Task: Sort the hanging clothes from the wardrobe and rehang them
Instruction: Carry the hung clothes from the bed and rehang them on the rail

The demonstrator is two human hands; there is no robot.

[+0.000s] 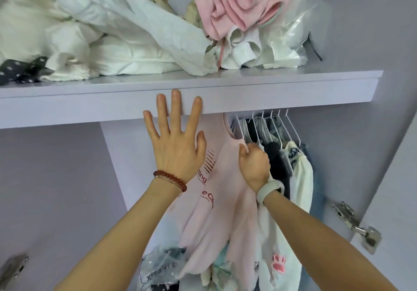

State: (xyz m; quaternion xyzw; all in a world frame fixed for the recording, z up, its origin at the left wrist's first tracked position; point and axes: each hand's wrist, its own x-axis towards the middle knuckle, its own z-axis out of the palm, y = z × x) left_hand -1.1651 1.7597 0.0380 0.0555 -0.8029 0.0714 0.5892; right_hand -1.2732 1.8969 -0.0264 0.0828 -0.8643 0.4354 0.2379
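At frame centre, the left hand (174, 142) spreads flat, released, against the shelf (293, 92); the right hand (253, 163) grasps the pink shirt (216, 200).

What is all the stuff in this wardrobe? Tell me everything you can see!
pink T-shirt: one, pale pink with red print, hanging under the shelf, gripped at the shoulder
hanging clothes: several, dark, white and blue, on the right behind the T-shirt
hangers: several, white wire, in a row under the shelf
shelf: one, lilac, across the wardrobe
white clothes: a pile, white, on the shelf
pink cloth: one, pink, on top of the pile
plastic bags: clear, on the shelf at the right
hinges: two seen, metal, at the door edges
left hand: fingers spread, red bead bracelet, fingertips over the shelf edge
right hand: pale wristband, grips the pink T-shirt
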